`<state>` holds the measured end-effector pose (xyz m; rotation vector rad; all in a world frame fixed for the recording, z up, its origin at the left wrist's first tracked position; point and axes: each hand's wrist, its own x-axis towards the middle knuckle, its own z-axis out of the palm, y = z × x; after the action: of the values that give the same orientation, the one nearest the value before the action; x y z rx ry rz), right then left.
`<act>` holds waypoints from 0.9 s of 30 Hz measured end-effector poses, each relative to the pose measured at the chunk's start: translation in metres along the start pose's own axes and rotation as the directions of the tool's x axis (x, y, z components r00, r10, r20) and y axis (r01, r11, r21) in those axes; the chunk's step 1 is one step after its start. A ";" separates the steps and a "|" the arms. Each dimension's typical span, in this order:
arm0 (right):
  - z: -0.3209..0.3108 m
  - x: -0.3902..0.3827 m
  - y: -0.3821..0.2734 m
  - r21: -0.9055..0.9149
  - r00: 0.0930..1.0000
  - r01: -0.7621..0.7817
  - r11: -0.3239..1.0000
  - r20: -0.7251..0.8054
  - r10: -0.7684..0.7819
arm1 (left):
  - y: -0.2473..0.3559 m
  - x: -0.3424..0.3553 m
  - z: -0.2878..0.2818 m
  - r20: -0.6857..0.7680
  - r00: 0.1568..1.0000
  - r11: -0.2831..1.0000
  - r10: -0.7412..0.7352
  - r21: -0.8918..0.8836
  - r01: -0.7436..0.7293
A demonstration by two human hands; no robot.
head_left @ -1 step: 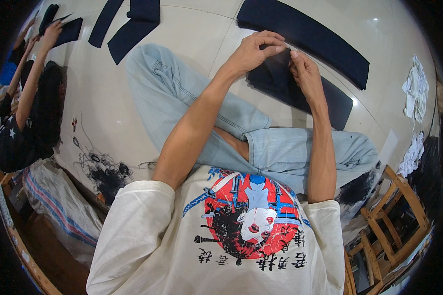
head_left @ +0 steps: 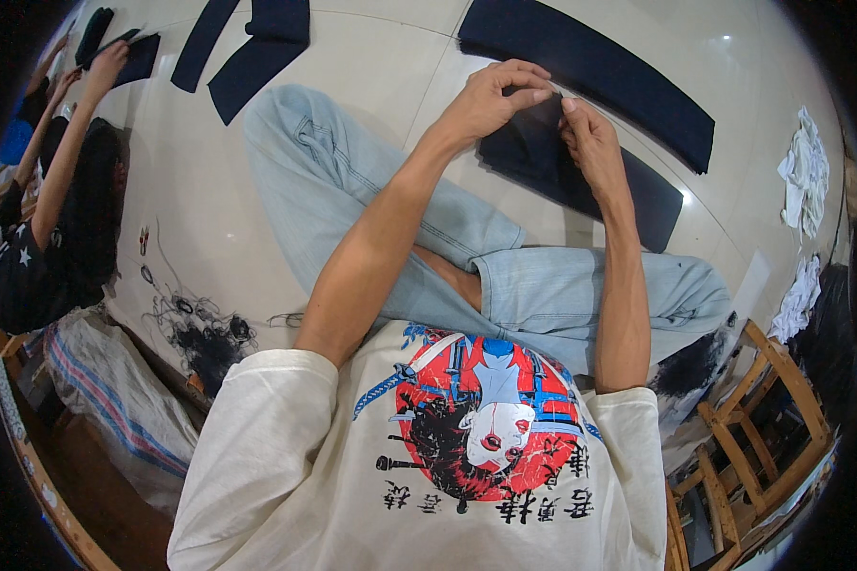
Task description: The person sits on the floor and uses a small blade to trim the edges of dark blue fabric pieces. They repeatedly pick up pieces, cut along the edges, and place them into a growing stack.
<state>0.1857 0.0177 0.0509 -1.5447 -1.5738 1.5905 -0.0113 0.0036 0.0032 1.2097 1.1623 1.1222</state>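
A pale tiled floor [head_left: 209, 200] is seen, strewn with long dark navy strips [head_left: 590, 57], with light jeans [head_left: 352, 190] stretched across it. Nothing has shifted from the matching earlier view: the dark cloth piece [head_left: 533, 157] is kept raised over the floor beyond the knees. Its top edge is pinched by the closed fingers of the left hand [head_left: 495, 95] and right hand [head_left: 590, 143], so the handling appears to be mid-step.

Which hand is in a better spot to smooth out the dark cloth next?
Probably the right hand. It lies along the dark cloth piece with only its fingertips at the top edge, and more of the cloth spreads out to its side. The left hand is curled over that top edge, pinching it.
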 end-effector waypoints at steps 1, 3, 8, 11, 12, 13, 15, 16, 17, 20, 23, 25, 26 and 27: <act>0.000 0.000 0.000 -0.019 1.000 0.015 1.000 -0.008 -0.015 | 0.000 0.000 0.000 -0.005 1.000 1.000 -0.008 -0.003 0.008; 0.000 0.000 -0.001 -0.056 1.000 0.012 0.998 -0.026 -0.014 | 0.001 0.000 0.001 -0.010 1.000 1.000 -0.021 -0.009 0.021; -0.009 -0.001 -0.008 0.151 0.993 -0.042 0.988 -0.105 0.059 | 0.002 -0.001 -0.001 -0.003 1.000 1.000 -0.018 -0.009 0.018; -0.013 -0.004 -0.011 0.107 0.992 -0.049 0.993 -0.113 0.061 | 0.001 -0.001 -0.002 -0.009 0.999 0.999 -0.033 -0.022 0.033; -0.013 -0.005 -0.011 0.083 0.992 -0.053 0.995 -0.109 0.062 | 0.001 0.000 -0.002 -0.004 1.000 1.000 -0.025 -0.018 0.025; -0.013 -0.006 -0.010 0.061 0.996 -0.022 0.998 -0.089 0.028 | 0.000 0.000 -0.002 -0.003 0.999 0.999 -0.032 -0.008 0.032; -0.010 -0.006 -0.008 0.007 0.997 0.039 0.999 -0.060 -0.038 | 0.000 0.000 -0.001 0.000 0.999 0.999 -0.033 0.000 0.033; -0.009 -0.006 -0.006 0.019 0.998 0.038 0.999 -0.049 -0.037 | 0.000 0.000 -0.001 0.001 1.000 1.000 -0.027 -0.001 0.027; -0.007 -0.006 -0.005 0.031 0.999 0.038 0.999 -0.038 -0.037 | -0.001 0.000 -0.001 0.002 1.000 1.000 -0.020 -0.002 0.020; -0.005 -0.003 -0.001 0.063 0.999 0.036 0.997 -0.020 -0.035 | -0.001 -0.001 -0.002 0.047 0.997 0.995 0.054 0.086 -0.058; -0.008 -0.002 0.000 -0.032 0.995 0.081 0.996 -0.049 -0.082 | 0.000 -0.001 -0.002 0.055 0.997 0.992 0.049 0.111 -0.055; -0.009 -0.002 0.001 -0.060 0.992 0.115 0.992 -0.054 -0.118 | 0.000 0.000 -0.002 0.050 0.998 0.992 0.032 0.124 -0.038; -0.010 -0.002 0.002 -0.036 0.990 0.128 0.991 -0.047 -0.130 | 0.001 0.000 -0.002 0.046 0.999 0.990 0.019 0.141 -0.026; -0.011 -0.002 0.003 -0.006 0.989 0.135 0.991 -0.053 -0.135 | 0.001 0.000 -0.002 0.046 0.997 0.989 0.054 0.135 -0.060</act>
<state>0.1966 0.0196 0.0521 -1.4368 -1.6159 1.4632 -0.0132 0.0041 0.0044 1.3727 1.1943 1.0688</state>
